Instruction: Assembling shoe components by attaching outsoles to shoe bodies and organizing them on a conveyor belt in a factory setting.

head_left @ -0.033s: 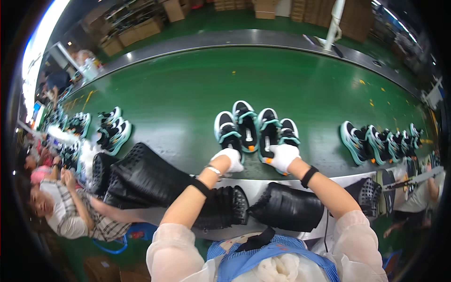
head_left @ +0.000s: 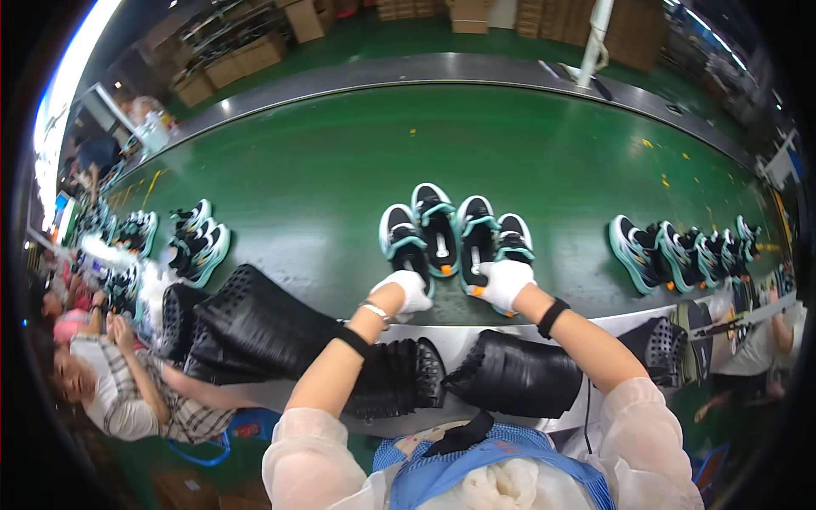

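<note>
Four black, white and mint sneakers stand side by side in front of me, toes pointing away. My left hand (head_left: 406, 293), in a white glove, is closed round the heel of the outer left sneaker (head_left: 401, 234). The inner left sneaker (head_left: 435, 225) stands against it, an orange tab at its heel. My right hand (head_left: 506, 285), also gloved in white, is closed at the heels of the right pair, over the outer right sneaker (head_left: 514, 242) and beside the inner right sneaker (head_left: 476, 229). My glove partly hides the heels, and the fingertips are not fully visible.
The sneakers stand on a green belt (head_left: 323, 161). More sneakers line up at the right (head_left: 633, 255) and left (head_left: 201, 251). Stacked black ridged insole-like sheets (head_left: 518, 374) lie along the metal near edge. A seated person (head_left: 127, 382) is at the left.
The whole view has shifted slightly, so things sit a little farther left. Both hands stay at the sneakers' heels, with no clear change of grip.
</note>
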`<state>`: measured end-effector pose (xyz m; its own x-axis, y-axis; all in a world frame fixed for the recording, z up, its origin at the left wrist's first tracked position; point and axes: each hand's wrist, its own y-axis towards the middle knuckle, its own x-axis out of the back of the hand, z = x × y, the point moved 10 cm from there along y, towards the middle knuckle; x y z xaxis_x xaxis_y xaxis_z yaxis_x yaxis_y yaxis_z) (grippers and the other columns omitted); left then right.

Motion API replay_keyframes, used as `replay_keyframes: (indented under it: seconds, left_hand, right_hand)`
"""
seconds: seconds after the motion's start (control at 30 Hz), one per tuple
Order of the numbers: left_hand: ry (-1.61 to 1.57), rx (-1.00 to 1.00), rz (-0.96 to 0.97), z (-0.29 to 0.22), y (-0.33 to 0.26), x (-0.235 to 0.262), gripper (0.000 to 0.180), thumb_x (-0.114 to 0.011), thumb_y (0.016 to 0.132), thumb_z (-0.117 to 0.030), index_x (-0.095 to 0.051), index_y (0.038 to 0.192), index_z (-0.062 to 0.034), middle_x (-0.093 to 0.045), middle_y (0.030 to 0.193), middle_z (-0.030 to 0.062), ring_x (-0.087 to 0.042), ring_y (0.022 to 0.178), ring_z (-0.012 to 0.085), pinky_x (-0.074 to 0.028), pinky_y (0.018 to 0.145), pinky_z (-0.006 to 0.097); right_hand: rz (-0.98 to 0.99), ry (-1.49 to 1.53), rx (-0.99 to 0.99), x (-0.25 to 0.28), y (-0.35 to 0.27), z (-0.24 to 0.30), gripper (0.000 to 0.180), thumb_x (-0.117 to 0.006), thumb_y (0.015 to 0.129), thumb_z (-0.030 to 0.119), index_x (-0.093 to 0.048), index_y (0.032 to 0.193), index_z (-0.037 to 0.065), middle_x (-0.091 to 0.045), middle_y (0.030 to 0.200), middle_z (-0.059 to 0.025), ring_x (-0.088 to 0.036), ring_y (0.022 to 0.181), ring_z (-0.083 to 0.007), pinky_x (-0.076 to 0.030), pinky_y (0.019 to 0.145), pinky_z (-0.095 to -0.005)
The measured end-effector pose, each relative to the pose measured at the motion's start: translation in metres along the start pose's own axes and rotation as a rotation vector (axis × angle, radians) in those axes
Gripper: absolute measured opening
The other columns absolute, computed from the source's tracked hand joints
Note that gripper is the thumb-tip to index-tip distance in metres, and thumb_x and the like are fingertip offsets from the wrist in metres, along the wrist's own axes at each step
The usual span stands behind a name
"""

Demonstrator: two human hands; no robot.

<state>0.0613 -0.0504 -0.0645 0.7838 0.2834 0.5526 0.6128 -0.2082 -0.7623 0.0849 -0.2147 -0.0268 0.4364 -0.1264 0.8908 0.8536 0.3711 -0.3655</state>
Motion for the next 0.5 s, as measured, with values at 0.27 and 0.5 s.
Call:
replay_keyframes:
  seconds: [0.27, 0.5]
  left_hand:
    - [0.139, -0.013, -0.309, 0.006, -0.005, 0.025, 0.049, -0.057, 0.081, -0.036, -0.062, 0.117, -0.0027, -0.063, 0.115, 0.0216, -0.060, 0.107, 0.0359, -0.048, 0.093, 0.040]
    - [0.134, -0.203, -0.756, -0.029, -0.106, 0.022, 0.050, -0.057, 0.085, -0.035, -0.050, 0.128, -0.0111, -0.054, 0.124, 0.0149, -0.058, 0.104, 0.0357, -0.047, 0.092, 0.044]
  right_hand:
    - [-0.026, 0.090, 0.042, 0.013, -0.008, 0.008, 0.055, -0.059, 0.083, 0.046, -0.051, 0.126, 0.012, -0.067, 0.102, -0.0162, -0.063, 0.096, -0.0345, -0.050, 0.083, -0.0431]
    - [-0.378, -0.279, 0.207, 0.042, -0.068, 0.020, 0.040, -0.067, 0.077, 0.037, -0.057, 0.100, 0.007, -0.066, 0.083, -0.0135, -0.065, 0.078, -0.0299, -0.050, 0.068, -0.0424]
